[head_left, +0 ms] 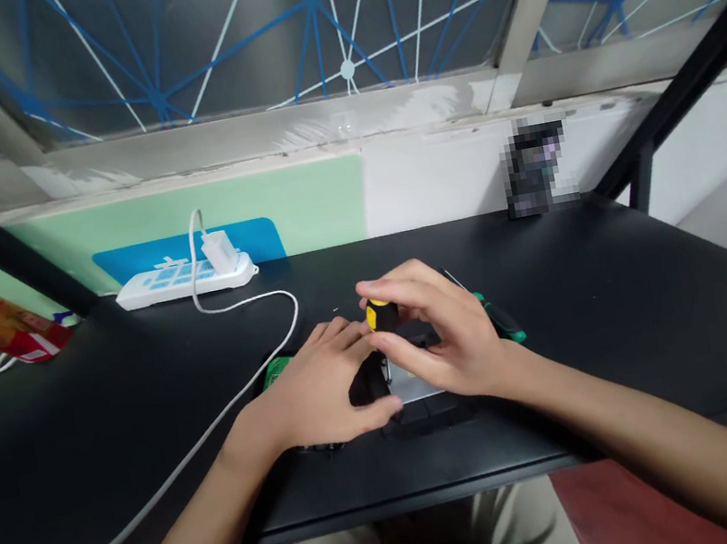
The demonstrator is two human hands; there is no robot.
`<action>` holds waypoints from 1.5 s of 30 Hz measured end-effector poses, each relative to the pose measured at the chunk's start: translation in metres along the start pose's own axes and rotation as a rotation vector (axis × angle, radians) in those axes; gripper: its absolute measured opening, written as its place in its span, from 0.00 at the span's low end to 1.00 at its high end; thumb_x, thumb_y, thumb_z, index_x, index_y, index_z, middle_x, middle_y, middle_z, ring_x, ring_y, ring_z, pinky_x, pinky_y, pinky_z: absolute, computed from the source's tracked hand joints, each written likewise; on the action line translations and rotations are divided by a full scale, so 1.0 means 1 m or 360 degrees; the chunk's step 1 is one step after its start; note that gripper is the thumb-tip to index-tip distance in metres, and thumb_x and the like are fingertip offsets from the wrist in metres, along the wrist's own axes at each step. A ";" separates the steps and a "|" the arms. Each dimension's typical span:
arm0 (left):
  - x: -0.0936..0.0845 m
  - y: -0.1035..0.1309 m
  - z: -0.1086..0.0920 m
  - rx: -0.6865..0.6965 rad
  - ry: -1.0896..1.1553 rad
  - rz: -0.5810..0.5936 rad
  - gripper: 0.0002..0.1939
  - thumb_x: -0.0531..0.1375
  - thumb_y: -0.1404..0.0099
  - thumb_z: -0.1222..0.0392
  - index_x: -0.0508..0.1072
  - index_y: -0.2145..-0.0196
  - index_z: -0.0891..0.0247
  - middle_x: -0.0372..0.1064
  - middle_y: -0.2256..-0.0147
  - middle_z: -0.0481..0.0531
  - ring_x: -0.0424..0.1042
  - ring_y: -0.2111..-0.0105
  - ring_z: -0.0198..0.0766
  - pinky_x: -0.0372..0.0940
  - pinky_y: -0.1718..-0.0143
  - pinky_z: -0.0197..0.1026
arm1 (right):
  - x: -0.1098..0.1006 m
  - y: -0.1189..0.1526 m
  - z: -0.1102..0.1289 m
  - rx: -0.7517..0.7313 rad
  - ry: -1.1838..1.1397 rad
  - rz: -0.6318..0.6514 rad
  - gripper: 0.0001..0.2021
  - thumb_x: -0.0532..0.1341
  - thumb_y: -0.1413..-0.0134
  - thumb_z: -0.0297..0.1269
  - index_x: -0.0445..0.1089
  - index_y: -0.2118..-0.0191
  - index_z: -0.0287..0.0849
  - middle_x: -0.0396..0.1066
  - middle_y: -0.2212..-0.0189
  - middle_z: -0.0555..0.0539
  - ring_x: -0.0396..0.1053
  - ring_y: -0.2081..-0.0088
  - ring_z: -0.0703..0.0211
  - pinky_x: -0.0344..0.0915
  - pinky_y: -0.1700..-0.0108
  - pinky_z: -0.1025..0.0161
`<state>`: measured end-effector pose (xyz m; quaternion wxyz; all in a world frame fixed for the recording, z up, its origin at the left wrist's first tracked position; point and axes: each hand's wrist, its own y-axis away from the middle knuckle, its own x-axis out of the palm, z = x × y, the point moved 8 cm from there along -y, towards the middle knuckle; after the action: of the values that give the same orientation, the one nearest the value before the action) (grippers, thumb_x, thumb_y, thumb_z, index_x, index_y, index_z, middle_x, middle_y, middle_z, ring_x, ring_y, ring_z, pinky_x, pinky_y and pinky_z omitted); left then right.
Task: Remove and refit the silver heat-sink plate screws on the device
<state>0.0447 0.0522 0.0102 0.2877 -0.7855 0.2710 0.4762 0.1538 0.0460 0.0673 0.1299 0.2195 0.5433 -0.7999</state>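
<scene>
My right hand (447, 323) is closed round the black and yellow handle of a screwdriver (382, 316), held upright with its thin shaft pointing down. Beneath it lies a dark device with a silver metal plate (413, 385), partly covered by both hands. My left hand (327, 382) is spread palm down over the left of the device, thumb apart, fingertips close to the screwdriver. A green circuit board (275, 370) shows past its far side, mostly hidden by the hand. Just beyond my right hand is a tool with a green and black handle (504, 319).
A white power strip (186, 282) with a plugged-in charger (220, 252) stands at the back left. Its white cable (249, 384) runs across the black table (624, 310) to the front left. A drink bottle (11, 325) leans at far left. A blurred dark object (532, 169) stands against the wall.
</scene>
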 end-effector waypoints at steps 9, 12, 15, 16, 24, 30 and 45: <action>0.015 0.003 0.000 0.0044 -0.0011 0.0094 0.51 0.68 0.49 0.28 0.63 0.37 0.61 0.65 0.43 0.64 0.63 0.44 0.63 0.53 0.39 0.65 | -0.005 0.002 -0.003 -0.0005 -0.0059 -0.0193 0.26 0.68 0.43 0.30 0.64 0.41 0.52 0.67 0.60 0.47 0.69 0.62 0.59 0.74 0.65 0.61; 0.018 0.003 -0.004 0.0092 -0.0055 0.0121 0.53 0.68 0.50 0.28 0.61 0.36 0.62 0.65 0.43 0.65 0.64 0.43 0.64 0.50 0.38 0.65 | -0.008 0.002 -0.001 -0.0021 -0.0098 -0.0261 0.25 0.70 0.46 0.33 0.66 0.43 0.52 0.70 0.60 0.47 0.70 0.62 0.59 0.75 0.65 0.60; 0.022 0.002 -0.005 0.0114 -0.0109 0.0145 0.54 0.70 0.50 0.29 0.61 0.36 0.63 0.65 0.42 0.66 0.63 0.42 0.65 0.49 0.37 0.65 | -0.008 0.002 -0.002 0.0043 -0.0176 -0.0255 0.22 0.66 0.42 0.28 0.67 0.43 0.49 0.73 0.60 0.47 0.73 0.61 0.58 0.75 0.64 0.59; 0.023 0.002 -0.004 0.0117 -0.0119 0.0148 0.54 0.70 0.50 0.30 0.60 0.36 0.63 0.64 0.41 0.67 0.62 0.41 0.65 0.48 0.37 0.66 | -0.006 0.002 -0.004 0.0097 -0.0230 -0.0224 0.21 0.64 0.41 0.27 0.66 0.43 0.48 0.74 0.59 0.46 0.74 0.60 0.58 0.76 0.62 0.59; 0.027 0.003 -0.001 0.0101 -0.0074 0.0156 0.53 0.67 0.46 0.29 0.58 0.34 0.62 0.60 0.38 0.68 0.57 0.36 0.66 0.45 0.35 0.67 | -0.005 0.004 -0.001 0.0066 -0.0378 -0.0222 0.16 0.57 0.38 0.28 0.69 0.46 0.44 0.70 0.53 0.42 0.76 0.58 0.57 0.78 0.60 0.55; 0.026 0.002 -0.002 0.0085 -0.0030 0.0195 0.49 0.66 0.45 0.29 0.61 0.36 0.62 0.60 0.38 0.67 0.55 0.36 0.67 0.45 0.35 0.68 | -0.001 0.000 0.004 0.0043 -0.0347 -0.0161 0.18 0.56 0.36 0.27 0.67 0.43 0.42 0.74 0.54 0.41 0.76 0.56 0.58 0.77 0.55 0.54; 0.027 0.001 -0.002 0.0098 -0.0066 0.0209 0.52 0.65 0.44 0.29 0.58 0.33 0.63 0.60 0.38 0.67 0.58 0.37 0.65 0.51 0.36 0.65 | -0.007 0.010 0.000 0.0091 -0.0398 -0.0311 0.20 0.60 0.39 0.25 0.70 0.43 0.48 0.75 0.57 0.45 0.75 0.59 0.57 0.77 0.61 0.55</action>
<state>0.0557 0.0456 -0.0139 0.2855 -0.7468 0.3303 0.5017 0.1639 0.0419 0.0626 0.1116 0.0679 0.5187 -0.8449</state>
